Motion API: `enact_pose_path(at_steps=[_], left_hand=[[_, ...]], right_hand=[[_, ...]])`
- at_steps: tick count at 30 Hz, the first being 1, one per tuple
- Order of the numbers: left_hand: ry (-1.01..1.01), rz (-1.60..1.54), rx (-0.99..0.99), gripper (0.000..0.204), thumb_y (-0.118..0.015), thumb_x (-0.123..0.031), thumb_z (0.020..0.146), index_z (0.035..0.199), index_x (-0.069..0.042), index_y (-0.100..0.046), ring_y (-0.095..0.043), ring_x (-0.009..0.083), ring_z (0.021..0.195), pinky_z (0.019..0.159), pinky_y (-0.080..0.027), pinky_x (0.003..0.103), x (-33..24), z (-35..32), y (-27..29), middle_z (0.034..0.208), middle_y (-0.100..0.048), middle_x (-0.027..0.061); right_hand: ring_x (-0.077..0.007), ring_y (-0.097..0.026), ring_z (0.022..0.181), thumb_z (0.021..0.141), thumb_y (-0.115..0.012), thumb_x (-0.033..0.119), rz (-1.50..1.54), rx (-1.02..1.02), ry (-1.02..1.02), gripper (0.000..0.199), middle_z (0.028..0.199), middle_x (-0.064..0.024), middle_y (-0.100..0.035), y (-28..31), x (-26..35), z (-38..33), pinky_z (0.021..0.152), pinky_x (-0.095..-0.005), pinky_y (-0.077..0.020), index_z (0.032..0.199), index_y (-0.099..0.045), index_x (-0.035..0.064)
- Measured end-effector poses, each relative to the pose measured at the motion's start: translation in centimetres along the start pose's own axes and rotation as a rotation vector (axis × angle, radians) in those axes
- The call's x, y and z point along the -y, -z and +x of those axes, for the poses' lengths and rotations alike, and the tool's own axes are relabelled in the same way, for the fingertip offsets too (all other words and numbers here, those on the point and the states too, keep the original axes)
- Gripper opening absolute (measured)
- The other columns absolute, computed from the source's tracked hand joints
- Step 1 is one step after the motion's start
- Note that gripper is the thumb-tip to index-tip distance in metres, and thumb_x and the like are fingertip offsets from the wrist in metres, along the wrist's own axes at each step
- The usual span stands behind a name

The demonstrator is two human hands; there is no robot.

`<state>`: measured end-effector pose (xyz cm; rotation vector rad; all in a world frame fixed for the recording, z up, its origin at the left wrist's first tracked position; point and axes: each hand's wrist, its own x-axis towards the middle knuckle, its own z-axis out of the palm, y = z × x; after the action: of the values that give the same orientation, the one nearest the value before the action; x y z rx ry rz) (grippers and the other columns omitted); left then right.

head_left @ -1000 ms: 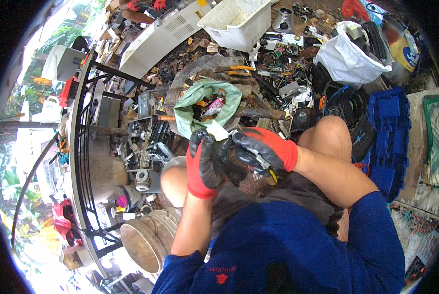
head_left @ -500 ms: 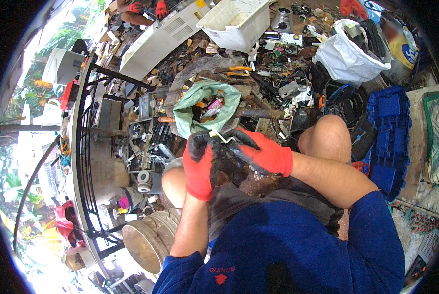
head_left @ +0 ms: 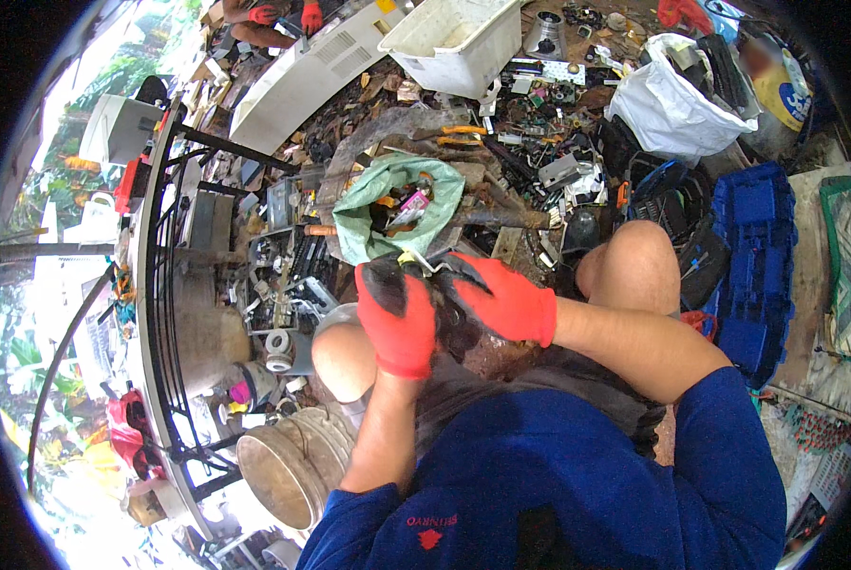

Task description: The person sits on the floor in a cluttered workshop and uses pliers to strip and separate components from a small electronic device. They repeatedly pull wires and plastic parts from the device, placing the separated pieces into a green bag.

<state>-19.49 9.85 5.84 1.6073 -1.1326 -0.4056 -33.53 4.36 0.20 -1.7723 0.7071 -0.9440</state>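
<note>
Both my hands wear red gloves with black palms and meet above my lap. My left hand (head_left: 394, 312) is closed, its fingertips pinching a small pale piece with a thin bent white strip (head_left: 426, 265). From the other side, my right hand (head_left: 501, 296) is closed on the strip's right end; its fingertips are partly hidden. What exactly the piece is, I cannot make out. Just beyond my hands sits an open green sack (head_left: 351, 228) with mixed small scraps and a pink item (head_left: 412, 206) inside.
Pliers with orange handles (head_left: 461, 136) lie behind the sack. A white bin (head_left: 451, 59), a stuffed white sack (head_left: 672, 114) and a blue plastic case (head_left: 753, 266) stand around. At left are a black metal rack (head_left: 164, 285) and a bucket (head_left: 288, 465). Another person's gloved hand (head_left: 312, 17) shows far off.
My left hand has turned and shifted slightly right, closer to my right hand. My right hand has moved slightly left. The small piece has tilted between them.
</note>
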Motion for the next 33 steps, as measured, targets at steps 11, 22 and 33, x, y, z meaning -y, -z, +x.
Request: enact_pose_path(at_steps=[11, 22, 33], left_hand=[[-0.105, -0.069, 0.051, 0.021, -0.055, 0.001, 0.089, 0.109, -0.001, -0.053, -0.057, 0.0131, 0.089, 0.080, -0.049, 0.028, 0.2, -0.1, 2.1, 0.098, -0.061, 0.0053], [-0.093, 0.075, 0.028, 0.026, -0.057, -0.005, 0.086, 0.111, -0.002, -0.052, -0.058, 0.0183, 0.089, 0.080, -0.048, 0.030, -0.1, 0.6, 3.0, 0.098, -0.060, 0.0088], [-0.004, -0.378, 0.279, 0.037, -0.063, -0.016, 0.088, 0.120, -0.001, -0.053, -0.055, 0.0153, 0.100, 0.089, -0.044, 0.032, -1.6, 0.8, 3.0, 0.121, -0.057, 0.0086]], right_hand=[[-0.0282, -0.060, 0.103, 0.091, -0.056, 0.020, 0.085, 0.236, 0.319, 0.038, 0.116, -0.0138, -0.062, 2.1, -0.1, 0.4, 0.093, -0.0363, -0.0453, 0.127, -0.055, 0.0071], [-0.0329, -0.061, 0.103, 0.073, -0.078, 0.025, 0.133, 0.347, 0.625, 0.060, 0.112, -0.0165, -0.062, 4.2, -1.4, 0.8, 0.088, -0.0423, -0.0491, 0.123, -0.055, 0.0018], [-0.0354, -0.044, 0.127, 0.081, -0.063, 0.030, -0.215, 0.273, 0.675, 0.055, 0.136, -0.0148, -0.051, 4.5, -2.6, 2.6, 0.109, -0.0432, -0.0331, 0.129, -0.054, 0.0032]])
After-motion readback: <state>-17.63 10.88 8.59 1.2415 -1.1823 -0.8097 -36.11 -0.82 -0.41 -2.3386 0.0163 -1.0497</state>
